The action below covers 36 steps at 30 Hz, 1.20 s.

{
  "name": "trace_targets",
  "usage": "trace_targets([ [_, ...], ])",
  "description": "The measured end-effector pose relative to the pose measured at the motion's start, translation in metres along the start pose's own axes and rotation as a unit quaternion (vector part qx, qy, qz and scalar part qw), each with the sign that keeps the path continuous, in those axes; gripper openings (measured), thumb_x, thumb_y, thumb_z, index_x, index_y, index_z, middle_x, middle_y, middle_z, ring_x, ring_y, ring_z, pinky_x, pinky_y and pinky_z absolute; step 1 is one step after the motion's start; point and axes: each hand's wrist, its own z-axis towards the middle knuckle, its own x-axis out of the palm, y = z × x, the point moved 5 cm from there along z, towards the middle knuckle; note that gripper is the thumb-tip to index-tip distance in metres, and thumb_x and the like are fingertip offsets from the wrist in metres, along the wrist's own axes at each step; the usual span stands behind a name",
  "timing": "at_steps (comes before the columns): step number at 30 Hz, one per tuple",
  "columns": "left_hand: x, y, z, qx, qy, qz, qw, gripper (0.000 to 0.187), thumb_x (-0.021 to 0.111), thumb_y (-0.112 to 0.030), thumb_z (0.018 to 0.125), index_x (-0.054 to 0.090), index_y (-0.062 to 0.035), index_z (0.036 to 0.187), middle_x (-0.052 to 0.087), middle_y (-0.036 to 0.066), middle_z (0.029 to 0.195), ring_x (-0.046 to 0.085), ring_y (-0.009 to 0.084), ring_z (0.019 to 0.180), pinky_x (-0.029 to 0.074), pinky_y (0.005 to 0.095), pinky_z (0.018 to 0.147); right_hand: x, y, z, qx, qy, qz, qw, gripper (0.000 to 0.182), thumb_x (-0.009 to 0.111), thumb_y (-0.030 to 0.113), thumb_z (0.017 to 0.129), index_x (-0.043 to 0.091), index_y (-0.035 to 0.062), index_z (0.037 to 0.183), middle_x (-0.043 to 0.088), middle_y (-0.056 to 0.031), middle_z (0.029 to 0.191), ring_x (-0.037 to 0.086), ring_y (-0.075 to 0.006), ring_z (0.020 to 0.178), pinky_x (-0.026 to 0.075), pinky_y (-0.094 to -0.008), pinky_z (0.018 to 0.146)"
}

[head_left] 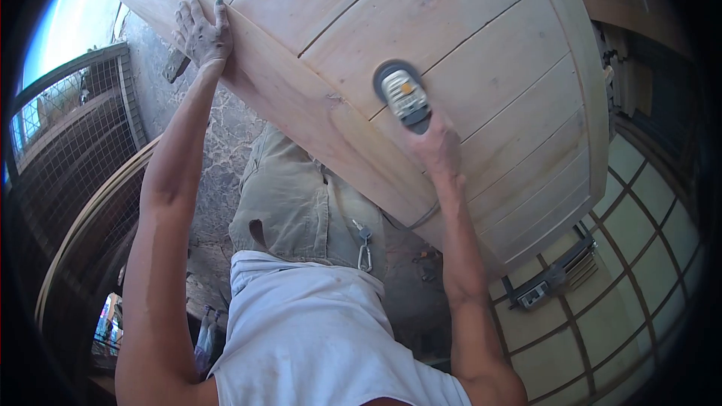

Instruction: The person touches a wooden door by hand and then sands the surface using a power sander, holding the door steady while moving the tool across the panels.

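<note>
A large pale wooden panel [496, 68] with plank grooves and a curved far edge lies in front of me. My right hand [438, 143] is wrapped round the rear grip of a power sander [404, 94], whose round dark pad rests on the planks. The sander looks slightly blurred. At the upper left, my left hand [203, 36] lies flat on the panel's near border board, fingers spread, holding nothing. A black cord runs by the panel's lower edge near my right forearm.
Wire mesh fencing [83, 120] stands on the left, with thin curved strips beside it. Below the panel on the right are a framed grid panel [617, 278] and a dark metal tool [549, 282]. Keys on a carabiner [365, 248] hang from my trousers.
</note>
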Motion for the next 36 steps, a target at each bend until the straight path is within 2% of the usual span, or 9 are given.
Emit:
trace_targets([
  [2,0.001,0.001,0.001,-0.002,0.001,0.004,1.0,0.091,0.042,-0.076,0.108,0.041,-0.0127,0.173,0.032,0.019,0.182,0.022,0.0365,0.171,0.01,0.0591,0.138,-0.011,-0.007,0.016,0.056,-0.006,-0.001,0.998,0.057,0.088,0.043,0.09,0.067,0.0025,0.124,0.078,-0.0254,0.107,0.077,-0.0488,0.099,0.061,-0.057,0.085],
  [5,0.003,0.002,0.0,-0.001,0.0,0.009,1.0,0.09,0.042,-0.075,0.108,0.042,-0.0134,0.173,0.033,0.019,0.182,0.024,0.0359,0.171,0.011,0.0595,0.137,-0.017,-0.005,0.026,0.069,-0.004,0.008,0.998,0.056,0.087,0.041,0.09,0.068,0.0023,0.125,0.079,-0.0256,0.108,0.077,-0.0487,0.1,0.061,-0.0571,0.086],
  [8,0.002,0.003,0.004,-0.004,-0.011,0.006,1.0,0.09,0.043,-0.076,0.108,0.042,-0.0141,0.173,0.034,0.018,0.182,0.024,0.0354,0.171,0.012,0.0596,0.137,-0.009,0.0,0.023,0.005,0.028,-0.022,0.999,0.054,0.087,0.039,0.09,0.068,0.0032,0.126,0.079,-0.0263,0.108,0.076,-0.0489,0.101,0.06,-0.0574,0.086],
  [14,0.003,0.007,0.002,-0.004,-0.013,0.01,1.0,0.089,0.043,-0.076,0.107,0.042,-0.0156,0.173,0.034,0.017,0.181,0.025,0.0352,0.171,0.013,0.0595,0.137,-0.016,0.006,0.025,0.044,0.007,-0.008,0.999,0.051,0.088,0.039,0.09,0.068,0.0044,0.122,0.078,-0.026,0.107,0.076,-0.0494,0.102,0.06,-0.0577,0.087],
  [17,0.006,0.004,0.002,-0.002,-0.012,0.007,1.0,0.089,0.043,-0.076,0.107,0.042,-0.0156,0.173,0.034,0.017,0.182,0.024,0.035,0.171,0.013,0.0593,0.137,-0.009,0.004,0.018,-0.015,0.019,-0.03,0.999,0.051,0.088,0.039,0.09,0.068,0.0047,0.122,0.078,-0.0253,0.108,0.076,-0.0488,0.103,0.06,-0.0574,0.087],
  [23,0.004,0.006,0.0,-0.005,-0.011,0.004,1.0,0.09,0.042,-0.076,0.108,0.041,-0.0152,0.173,0.032,0.017,0.182,0.024,0.0346,0.171,0.012,0.0587,0.138,-0.031,-0.012,0.039,0.078,-0.02,-0.023,0.996,0.053,0.087,0.04,0.091,0.067,0.0045,0.123,0.078,-0.0253,0.11,0.076,-0.0488,0.102,0.06,-0.0574,0.087],
  [29,0.001,0.002,0.002,-0.007,-0.009,0.0,1.0,0.089,0.043,-0.075,0.108,0.041,-0.0147,0.173,0.033,0.018,0.182,0.023,0.0349,0.171,0.011,0.0592,0.138,-0.019,0.01,0.039,-0.051,0.016,-0.053,0.997,0.052,0.087,0.04,0.092,0.066,0.0042,0.124,0.078,-0.0252,0.109,0.076,-0.0494,0.102,0.06,-0.058,0.085],
  [32,0.001,0.003,0.0,-0.006,-0.01,-0.009,1.0,0.089,0.043,-0.075,0.108,0.042,-0.0146,0.173,0.033,0.018,0.182,0.023,0.035,0.171,0.011,0.0595,0.138,-0.025,-0.004,0.049,0.0,-0.023,-0.042,0.999,0.053,0.087,0.04,0.092,0.065,0.0047,0.125,0.077,-0.0249,0.111,0.076,-0.0492,0.101,0.06,-0.0582,0.085],
  [36,0.002,0.003,0.0,-0.006,-0.003,-0.002,1.0,0.089,0.044,-0.075,0.108,0.041,-0.0145,0.173,0.033,0.018,0.182,0.023,0.0351,0.171,0.012,0.0595,0.138,-0.024,0.002,0.039,-0.011,0.004,-0.054,0.998,0.054,0.088,0.04,0.091,0.065,0.0051,0.126,0.077,-0.0244,0.111,0.076,-0.0479,0.101,0.061,-0.057,0.084],
])
